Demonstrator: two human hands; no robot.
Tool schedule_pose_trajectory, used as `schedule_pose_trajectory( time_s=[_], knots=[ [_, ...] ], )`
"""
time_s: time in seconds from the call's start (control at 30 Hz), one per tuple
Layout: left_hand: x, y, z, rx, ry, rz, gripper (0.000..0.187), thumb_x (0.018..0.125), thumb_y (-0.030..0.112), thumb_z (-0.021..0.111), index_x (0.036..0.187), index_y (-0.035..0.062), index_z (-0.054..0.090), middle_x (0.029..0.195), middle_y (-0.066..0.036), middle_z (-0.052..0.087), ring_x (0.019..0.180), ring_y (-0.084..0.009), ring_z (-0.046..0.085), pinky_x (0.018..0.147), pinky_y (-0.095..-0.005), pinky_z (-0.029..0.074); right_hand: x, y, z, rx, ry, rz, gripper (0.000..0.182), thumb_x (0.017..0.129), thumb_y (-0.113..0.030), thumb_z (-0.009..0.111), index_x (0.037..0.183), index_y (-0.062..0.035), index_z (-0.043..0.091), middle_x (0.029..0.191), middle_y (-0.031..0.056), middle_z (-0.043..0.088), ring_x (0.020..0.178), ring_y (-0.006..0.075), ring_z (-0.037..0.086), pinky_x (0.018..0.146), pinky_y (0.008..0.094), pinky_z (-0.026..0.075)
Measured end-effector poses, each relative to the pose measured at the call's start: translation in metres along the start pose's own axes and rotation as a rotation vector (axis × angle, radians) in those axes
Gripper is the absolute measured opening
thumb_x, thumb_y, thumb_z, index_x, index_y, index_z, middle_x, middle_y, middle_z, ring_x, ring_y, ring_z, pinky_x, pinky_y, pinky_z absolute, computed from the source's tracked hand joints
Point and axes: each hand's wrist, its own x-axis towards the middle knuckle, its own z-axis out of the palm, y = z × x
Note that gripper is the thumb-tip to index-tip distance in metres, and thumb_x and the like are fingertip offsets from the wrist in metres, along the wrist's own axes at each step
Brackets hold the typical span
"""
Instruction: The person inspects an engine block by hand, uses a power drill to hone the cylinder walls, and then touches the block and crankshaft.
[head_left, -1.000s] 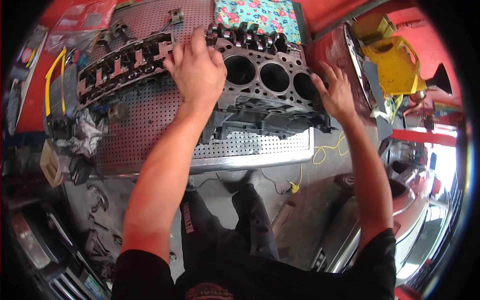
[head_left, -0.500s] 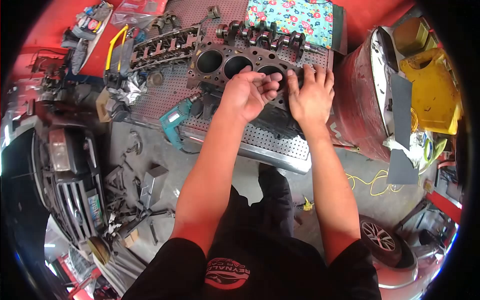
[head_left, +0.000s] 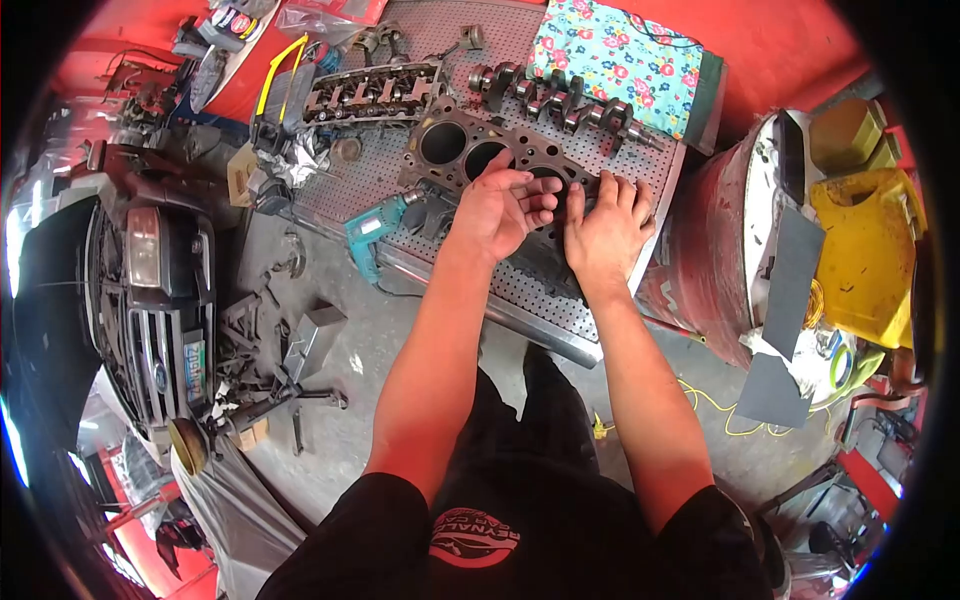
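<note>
An engine block (head_left: 475, 134) with round cylinder bores lies on the perforated metal bench. Over its middle bores is my left hand (head_left: 505, 212), palm turned up, fingers loosely curled and apart, with nothing seen in it. My right hand (head_left: 608, 228) rests palm down on the block's right end, its fingers spread. Behind the block lies a crankshaft (head_left: 565, 103). At the back left sits a cylinder head (head_left: 370, 95) with its valve gear showing. A teal power drill (head_left: 372, 232) lies left of my left forearm, near the bench's front edge.
A floral cloth (head_left: 620, 62) lies at the back of the bench (head_left: 540, 340). To the right stand a red drum (head_left: 705, 240) and a yellow container (head_left: 868, 255). A yellow-framed hacksaw (head_left: 275, 80) is at left. A vehicle front (head_left: 150, 290) stands far left.
The view has turned, so the bench and its parts appear shifted and tilted. My left hand stays palm up over the bores; my right hand remains on the block's right end.
</note>
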Motion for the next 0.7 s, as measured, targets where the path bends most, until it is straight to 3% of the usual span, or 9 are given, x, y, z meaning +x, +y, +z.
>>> schedule_pose_trajectory(
  time_s=[0.13,0.23,0.33,0.53,0.7],
  knots=[
    [0.0,0.0,0.012,0.065,0.135,0.034,0.029,0.095,0.006,0.061,0.121,0.0171,0.052,0.105,-0.024,0.074,0.083,-0.0323,0.072,0.071,-0.0426,0.057,0.0,-0.001,-0.003,-0.009,-0.021,0.001,0.059,0.104,-0.047,0.053,0.144,-0.0037,0.056,0.15,0.0151,0.053,0.152,0.0381,0.03,0.119,0.0657,0.026],
    [0.004,-0.002,0.017,0.044,0.22,0.026,0.051,0.093,0.003,0.06,0.137,0.0165,0.038,0.1,-0.024,0.072,0.079,-0.0334,0.071,0.069,-0.0469,0.058,0.001,-0.002,-0.003,-0.014,-0.019,-0.001,0.058,0.104,-0.046,0.053,0.145,-0.0041,0.056,0.149,0.0149,0.053,0.152,0.0376,0.031,0.119,0.0654,0.027],
    [0.007,-0.003,0.017,0.053,0.226,0.006,0.049,0.093,0.002,0.06,0.135,0.0169,0.038,0.098,-0.024,0.072,0.075,-0.0328,0.07,0.068,-0.0474,0.058,0.001,-0.001,-0.001,-0.032,-0.017,0.004,0.058,0.104,-0.046,0.053,0.144,-0.0043,0.056,0.149,0.0146,0.053,0.152,0.0373,0.031,0.119,0.0653,0.026],
    [0.02,0.003,0.002,0.172,0.164,-0.107,0.034,0.094,0.003,0.061,0.122,0.0125,0.043,0.097,-0.024,0.072,0.08,-0.0332,0.07,0.07,-0.0479,0.059,0.001,-0.003,-0.002,-0.022,-0.032,0.01,0.057,0.104,-0.046,0.052,0.144,-0.0046,0.056,0.149,0.0146,0.053,0.152,0.0376,0.031,0.119,0.065,0.025],
    [0.013,0.003,0.017,0.079,0.162,-0.002,0.02,0.095,0.006,0.062,0.111,0.009,0.05,0.1,-0.024,0.074,0.082,-0.0321,0.071,0.072,-0.0447,0.058,0.003,-0.003,-0.001,-0.035,-0.038,0.025,0.057,0.105,-0.046,0.052,0.144,-0.0051,0.057,0.149,0.0147,0.053,0.151,0.0378,0.031,0.118,0.0651,0.025]
  ],
)
